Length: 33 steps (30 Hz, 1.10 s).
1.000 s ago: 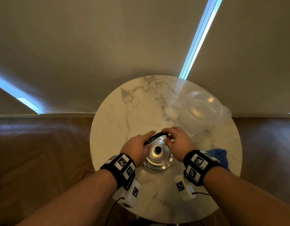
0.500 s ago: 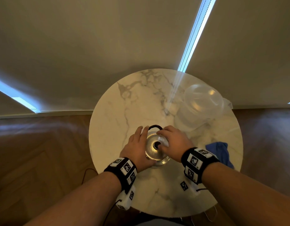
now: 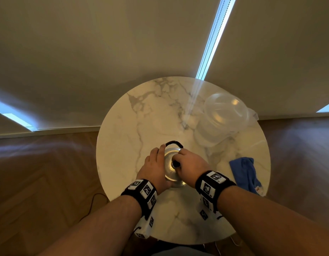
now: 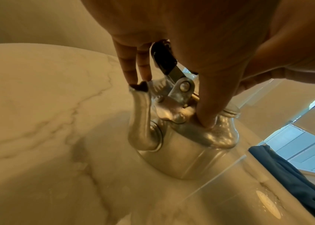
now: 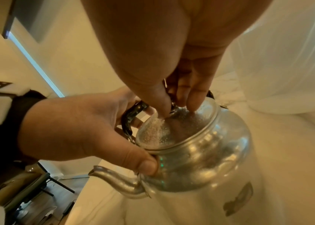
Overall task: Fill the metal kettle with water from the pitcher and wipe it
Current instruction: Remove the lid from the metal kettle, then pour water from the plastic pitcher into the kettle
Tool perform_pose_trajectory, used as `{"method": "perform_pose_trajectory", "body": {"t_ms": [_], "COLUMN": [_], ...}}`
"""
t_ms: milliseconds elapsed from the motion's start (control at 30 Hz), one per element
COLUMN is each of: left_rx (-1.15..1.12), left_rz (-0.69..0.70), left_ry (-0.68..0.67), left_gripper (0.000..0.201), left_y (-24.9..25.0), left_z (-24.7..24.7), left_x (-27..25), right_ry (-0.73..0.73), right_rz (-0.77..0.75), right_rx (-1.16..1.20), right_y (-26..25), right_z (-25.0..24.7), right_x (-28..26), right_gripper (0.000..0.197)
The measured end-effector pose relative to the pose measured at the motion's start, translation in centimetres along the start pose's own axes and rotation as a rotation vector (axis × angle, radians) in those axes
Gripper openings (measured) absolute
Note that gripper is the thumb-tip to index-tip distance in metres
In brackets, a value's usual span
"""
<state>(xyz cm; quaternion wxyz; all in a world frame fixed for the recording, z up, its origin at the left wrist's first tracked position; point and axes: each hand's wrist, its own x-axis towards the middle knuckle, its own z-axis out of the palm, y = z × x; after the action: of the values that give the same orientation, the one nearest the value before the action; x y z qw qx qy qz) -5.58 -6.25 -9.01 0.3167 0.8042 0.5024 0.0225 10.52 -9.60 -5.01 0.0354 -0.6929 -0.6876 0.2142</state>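
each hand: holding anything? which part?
Right hand pinches the black knob on the kettle's lid. Left hand steadies the metal kettle: thumb on its shoulder by the spout, fingers by the folded-back handle.

Home room — marble table (image 3: 123,145), parquet floor (image 3: 40,172)

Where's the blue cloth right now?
In the head view the blue cloth lies crumpled near the marble table's right edge, right of the right hand and nearer than the clear pitcher.
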Motion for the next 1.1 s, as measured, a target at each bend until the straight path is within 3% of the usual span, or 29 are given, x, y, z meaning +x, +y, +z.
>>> {"method": "perform_pose_trajectory", "body": {"t_ms": [333, 533, 700, 900, 1100], "left_rx": [-0.036, -0.012, -0.008, 0.030, 0.073], "left_rz": [-0.016, -0.062, -0.100, -0.153, -0.188], "left_ry": [-0.020, 0.017, 0.025, -0.008, -0.021], "left_gripper": [0.154, 0.150, 0.146, 0.147, 0.147], "left_y": [-0.1, 0.2, 0.7, 1.1, 1.7], "left_z": [-0.2, 0.5, 0.7, 0.5, 0.2], "left_x": [0.3, -0.4, -0.3, -0.2, -0.3], "right_ry": [0.135, 0.165, -0.047, -0.181, -0.210], "right_rz": [-0.064, 0.269, 0.469, 0.414, 0.343], "right_rx": [0.032, 0.186, 0.126, 0.064, 0.074], "right_y": [-0.6, 4.6, 8.2, 8.7, 9.8], "right_z": [-1.7, -2.7, 0.4, 4.0, 4.8], "right_x": [-1.6, -5.5, -8.1, -7.3, -7.1], "right_gripper": [0.021, 0.021, 0.020, 0.023, 0.026]}}
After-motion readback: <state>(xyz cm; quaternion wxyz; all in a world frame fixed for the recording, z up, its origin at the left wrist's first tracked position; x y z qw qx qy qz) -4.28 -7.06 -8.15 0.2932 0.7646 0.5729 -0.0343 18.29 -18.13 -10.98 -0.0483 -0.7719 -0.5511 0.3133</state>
